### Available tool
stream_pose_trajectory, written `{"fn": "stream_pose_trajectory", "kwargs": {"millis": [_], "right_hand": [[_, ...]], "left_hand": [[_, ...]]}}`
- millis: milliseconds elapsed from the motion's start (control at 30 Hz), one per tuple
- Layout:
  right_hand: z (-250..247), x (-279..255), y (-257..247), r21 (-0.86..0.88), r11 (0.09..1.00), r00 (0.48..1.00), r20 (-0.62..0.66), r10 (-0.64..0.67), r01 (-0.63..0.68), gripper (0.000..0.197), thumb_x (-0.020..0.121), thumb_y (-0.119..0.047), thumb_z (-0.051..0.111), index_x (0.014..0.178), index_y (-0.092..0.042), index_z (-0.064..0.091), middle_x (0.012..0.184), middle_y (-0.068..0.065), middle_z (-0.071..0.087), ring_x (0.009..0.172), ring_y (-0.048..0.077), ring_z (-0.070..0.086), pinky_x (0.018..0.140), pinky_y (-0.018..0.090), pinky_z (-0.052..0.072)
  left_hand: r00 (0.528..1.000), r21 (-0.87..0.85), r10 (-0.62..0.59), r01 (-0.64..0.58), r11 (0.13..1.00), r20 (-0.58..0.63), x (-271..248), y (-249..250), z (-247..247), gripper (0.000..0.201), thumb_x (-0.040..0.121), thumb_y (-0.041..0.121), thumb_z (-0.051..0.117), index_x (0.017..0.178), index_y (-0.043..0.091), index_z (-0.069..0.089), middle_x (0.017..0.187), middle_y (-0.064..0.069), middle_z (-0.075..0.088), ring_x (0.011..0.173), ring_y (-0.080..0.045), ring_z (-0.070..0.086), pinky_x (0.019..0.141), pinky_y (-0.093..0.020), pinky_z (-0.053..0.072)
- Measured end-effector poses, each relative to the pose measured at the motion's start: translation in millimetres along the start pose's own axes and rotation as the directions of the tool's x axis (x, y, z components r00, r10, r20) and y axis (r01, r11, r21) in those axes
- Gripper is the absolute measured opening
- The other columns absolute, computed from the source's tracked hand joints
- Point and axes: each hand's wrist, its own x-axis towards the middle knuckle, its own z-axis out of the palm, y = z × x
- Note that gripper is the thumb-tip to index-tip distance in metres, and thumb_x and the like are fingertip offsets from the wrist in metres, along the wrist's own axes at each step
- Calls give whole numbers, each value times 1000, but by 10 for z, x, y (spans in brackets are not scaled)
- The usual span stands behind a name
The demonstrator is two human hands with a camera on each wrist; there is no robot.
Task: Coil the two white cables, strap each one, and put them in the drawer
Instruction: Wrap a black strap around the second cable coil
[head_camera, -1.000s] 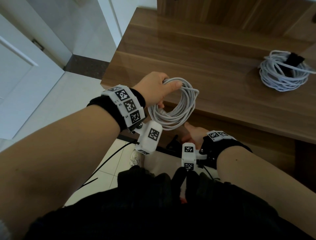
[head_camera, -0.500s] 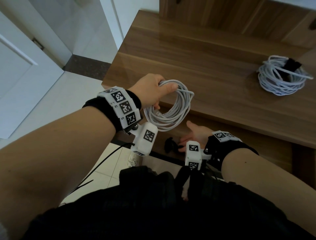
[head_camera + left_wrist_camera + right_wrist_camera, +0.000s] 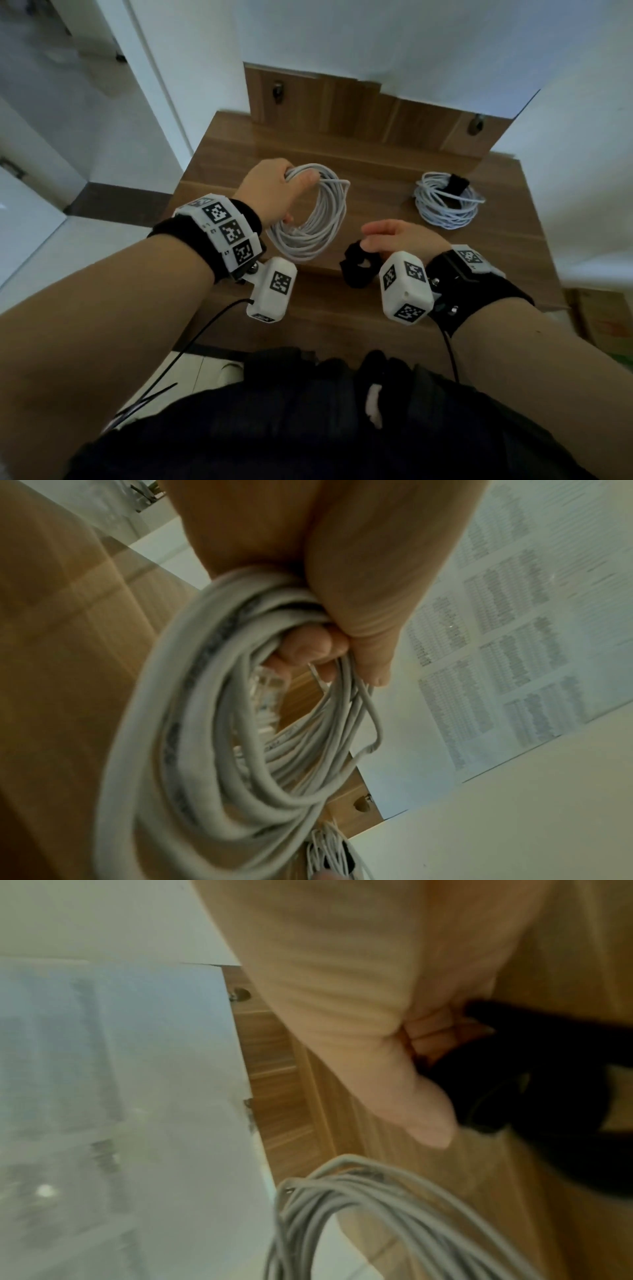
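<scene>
My left hand (image 3: 274, 192) grips a coiled white cable (image 3: 315, 219) at the top of its loops, above the wooden table (image 3: 376, 308); the left wrist view shows the fingers (image 3: 308, 650) curled round the bundle (image 3: 212, 737), a clear plug inside. My right hand (image 3: 394, 236) holds a black strap (image 3: 358, 267) just right of the coil; its fingers (image 3: 438, 1034) pinch the strap (image 3: 548, 1096) in the right wrist view. A second white cable (image 3: 445, 202), coiled and bound with a black strap (image 3: 457, 185), lies on the table at the right.
The table's wooden back panel (image 3: 342, 102) meets a white wall. A white door and pale tiled floor (image 3: 51, 240) lie to the left. My dark clothing (image 3: 308, 411) fills the bottom of the head view. The drawer is not in view.
My right hand rose from below the table edge with a black strap and now sits beside the coil. The head view tilted up, showing more of the table and wall.
</scene>
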Motion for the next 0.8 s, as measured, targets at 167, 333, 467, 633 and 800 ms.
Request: {"fn": "stream_pose_trajectory", "kwargs": {"millis": [167, 333, 467, 633, 800], "right_hand": [[-135, -132, -226, 375, 893, 961, -212, -176, 246, 18, 88, -3, 65, 96, -19, 63, 83, -1, 68, 68, 11, 67, 58, 23, 54], [-250, -109, -447, 552, 684, 878, -347, -330, 476, 30, 86, 17, 52, 89, -12, 60, 60, -4, 62, 59, 11, 61, 67, 25, 55], [-328, -112, -614, 606, 594, 848, -360, -389, 529, 37, 83, 27, 39, 84, -7, 56, 63, 3, 54, 54, 16, 59, 67, 34, 57], [-369, -118, -702, 342, 779, 849, -259, -460, 526, 33, 76, 18, 45, 81, -12, 57, 75, 17, 50, 65, 32, 57, 66, 42, 57], [-407, -78, -734, 174, 855, 867, -204, -455, 489, 35, 80, 22, 42, 80, -12, 51, 67, 10, 56, 49, 18, 59, 51, 29, 53]], "left_hand": [[999, -17, 20, -21, 1000, -47, 114, 148, 23, 39, 93, 49, 53, 84, 11, 54, 70, -3, 58, 50, -12, 62, 49, -28, 53], [998, 48, 55, -54, 997, -25, 198, 300, 133, 43, 94, 48, 51, 96, 5, 58, 78, -6, 59, 61, -19, 65, 53, -31, 53], [982, 191, 165, -180, 965, 93, 265, 478, 173, 41, 94, 46, 50, 122, 16, 57, 111, -2, 62, 96, -19, 60, 86, -36, 51], [902, 249, 345, -407, 879, 258, 332, 617, 224, 58, 93, 48, 51, 146, 34, 32, 126, 1, 62, 110, -18, 59, 88, -28, 43], [878, 240, 341, -430, 870, 336, 331, 657, 251, 65, 94, 44, 52, 149, 40, 19, 121, 1, 63, 103, -17, 61, 82, -25, 39]]}}
